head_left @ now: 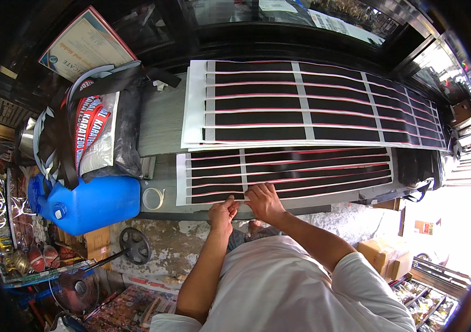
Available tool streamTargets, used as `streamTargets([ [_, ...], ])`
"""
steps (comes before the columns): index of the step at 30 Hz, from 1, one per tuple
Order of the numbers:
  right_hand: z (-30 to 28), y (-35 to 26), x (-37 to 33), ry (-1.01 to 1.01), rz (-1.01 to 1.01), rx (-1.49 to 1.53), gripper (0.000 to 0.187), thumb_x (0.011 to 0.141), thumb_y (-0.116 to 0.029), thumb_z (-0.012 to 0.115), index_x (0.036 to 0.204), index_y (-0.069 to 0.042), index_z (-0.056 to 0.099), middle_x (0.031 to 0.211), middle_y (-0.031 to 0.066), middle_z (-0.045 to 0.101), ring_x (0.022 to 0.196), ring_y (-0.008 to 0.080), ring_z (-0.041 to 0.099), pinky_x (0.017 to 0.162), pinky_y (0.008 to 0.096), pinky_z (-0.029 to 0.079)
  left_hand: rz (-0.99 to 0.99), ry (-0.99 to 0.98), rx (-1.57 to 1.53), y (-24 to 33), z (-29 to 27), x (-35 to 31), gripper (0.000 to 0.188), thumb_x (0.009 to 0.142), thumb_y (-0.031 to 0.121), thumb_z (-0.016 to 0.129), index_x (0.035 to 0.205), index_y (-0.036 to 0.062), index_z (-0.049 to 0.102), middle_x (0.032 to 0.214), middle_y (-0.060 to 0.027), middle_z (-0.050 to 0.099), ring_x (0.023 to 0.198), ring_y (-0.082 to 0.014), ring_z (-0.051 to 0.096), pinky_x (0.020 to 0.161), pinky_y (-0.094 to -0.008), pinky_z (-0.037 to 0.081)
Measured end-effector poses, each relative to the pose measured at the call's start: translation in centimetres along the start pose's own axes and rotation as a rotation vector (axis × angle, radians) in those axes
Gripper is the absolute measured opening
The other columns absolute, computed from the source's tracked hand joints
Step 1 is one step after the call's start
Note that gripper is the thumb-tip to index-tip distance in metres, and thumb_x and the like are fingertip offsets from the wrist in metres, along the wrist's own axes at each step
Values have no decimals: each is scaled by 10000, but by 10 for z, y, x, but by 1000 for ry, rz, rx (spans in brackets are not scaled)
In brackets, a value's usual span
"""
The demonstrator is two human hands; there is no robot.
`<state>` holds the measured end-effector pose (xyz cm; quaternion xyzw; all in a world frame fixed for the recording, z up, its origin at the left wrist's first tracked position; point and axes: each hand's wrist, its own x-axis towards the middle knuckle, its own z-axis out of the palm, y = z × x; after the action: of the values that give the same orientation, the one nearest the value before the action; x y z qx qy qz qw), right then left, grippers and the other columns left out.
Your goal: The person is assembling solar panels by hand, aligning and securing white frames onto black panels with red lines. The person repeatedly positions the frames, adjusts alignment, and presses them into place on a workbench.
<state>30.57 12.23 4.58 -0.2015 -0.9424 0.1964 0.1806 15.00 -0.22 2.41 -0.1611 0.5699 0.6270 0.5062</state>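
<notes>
A white sheet with long black strips (pixel 213 188) lies along the near side of the table, with thin white and pink lines between the strips. Pale bands cross it. At its near edge, my left hand (pixel 223 214) is closed, thumb and fingers pinched together at the border. Just to the right, my right hand (pixel 266 202) curls its fingers down on the same edge, close to a pale cross band. The fingertips of the two hands are a small gap apart. Exactly what part of the edge they pinch is too small to make out.
A larger stack of similar striped sheets (pixel 335 105) lies behind. On the left are a roll of white tape (pixel 153 198), a blue jerrycan (pixel 89 205) and a pile of printed straps (pixel 89 122). A cardboard box (pixel 384 257) and a fan (pixel 77 288) stand below.
</notes>
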Motion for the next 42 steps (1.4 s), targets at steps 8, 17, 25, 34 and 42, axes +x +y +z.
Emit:
streamTargets([
  [8,-21,3,2,-32,-69,120,394,900,-273,818,1237,-94,725,1232,64,693,1206,275,626,1068,477,439,-1,27,21,2,-3,-2,177,955,107,877,979,58,708,867,-69,778,757,-163,761,643,-258,538],
  [17,-13,3,6,-51,-125,40,228,936,-182,789,1143,-108,727,1155,53,707,1163,269,655,1045,477,460,27,-22,22,3,-4,-5,148,985,132,855,946,73,724,845,-55,755,767,-150,732,660,-266,514],
  [25,2,8,7,5,-22,38,218,882,-150,791,1079,-90,719,1074,60,704,1052,279,676,988,455,482,34,3,35,3,2,-9,158,992,154,851,926,82,727,842,-43,749,758,-139,724,644,-264,507],
  [34,7,-7,-15,-127,-56,-16,442,937,-252,778,1333,-69,702,1380,81,675,1348,251,599,1113,481,437,-63,17,171,-1,-26,-18,202,994,243,859,993,86,731,882,-32,769,757,-132,733,644,-272,518],
  [42,14,-16,-54,-344,-40,-195,736,997,-287,692,1664,-72,471,1762,75,396,1647,280,329,1331,681,218,937,387,726,45,-145,23,330,924,24,798,1227,38,667,1038,-100,713,932,-251,699,828,-387,567],
])
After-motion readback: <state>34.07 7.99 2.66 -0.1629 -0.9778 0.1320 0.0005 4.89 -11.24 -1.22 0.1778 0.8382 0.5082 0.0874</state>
